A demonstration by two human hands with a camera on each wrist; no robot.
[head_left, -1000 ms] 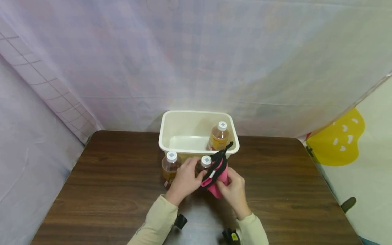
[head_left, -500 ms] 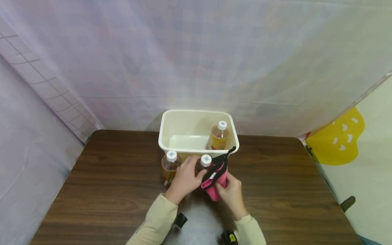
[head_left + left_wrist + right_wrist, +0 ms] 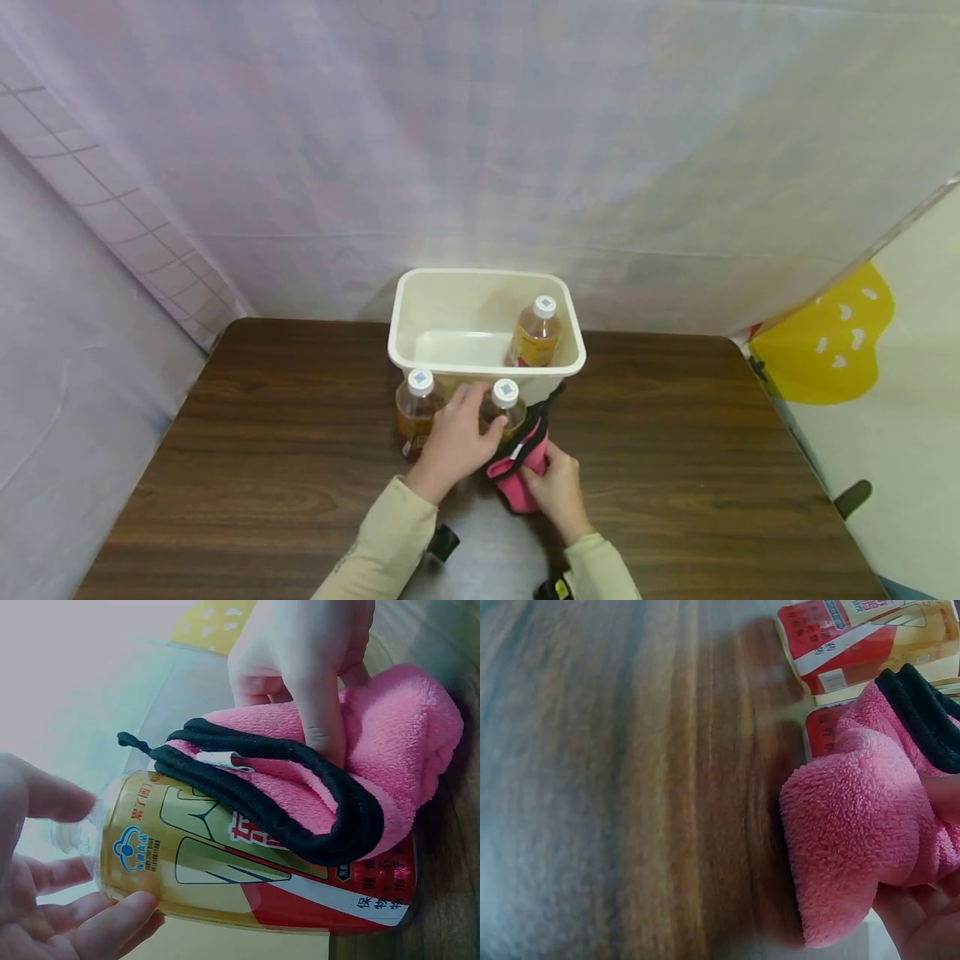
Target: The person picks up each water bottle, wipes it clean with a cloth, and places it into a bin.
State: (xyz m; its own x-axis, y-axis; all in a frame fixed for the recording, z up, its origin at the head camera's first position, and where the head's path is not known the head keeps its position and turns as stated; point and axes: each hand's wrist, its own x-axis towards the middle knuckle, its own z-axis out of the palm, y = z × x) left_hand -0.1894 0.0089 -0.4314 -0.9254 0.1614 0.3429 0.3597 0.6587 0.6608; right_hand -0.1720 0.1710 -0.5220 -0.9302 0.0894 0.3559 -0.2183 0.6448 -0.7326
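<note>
My left hand (image 3: 457, 433) holds a white-capped drink bottle (image 3: 512, 413) near its neck, thumb on one side and fingers on the other. The bottle stands upright in front of the bin, with a gold and red label (image 3: 187, 877) facing the left wrist view. In my right hand (image 3: 558, 493) is a folded pink towel (image 3: 527, 477) with black edging, pinched between thumb and fingers. The towel lies against the bottle's side and hides part of the label. Up close in the right wrist view, the plush cloth (image 3: 855, 817) hangs low by the tabletop.
A second capped bottle (image 3: 415, 421) stands just left of my left hand. Behind them is a cream plastic bin (image 3: 480, 369) with another bottle (image 3: 536, 340) at its right end. All this is on a brown wooden table (image 3: 285, 467), with pale curtains (image 3: 480, 150) behind.
My right hand and the pink towel have moved down the bottle and nearer to me, uncovering more of its shoulder. My left hand stays in place on the bottle.
</note>
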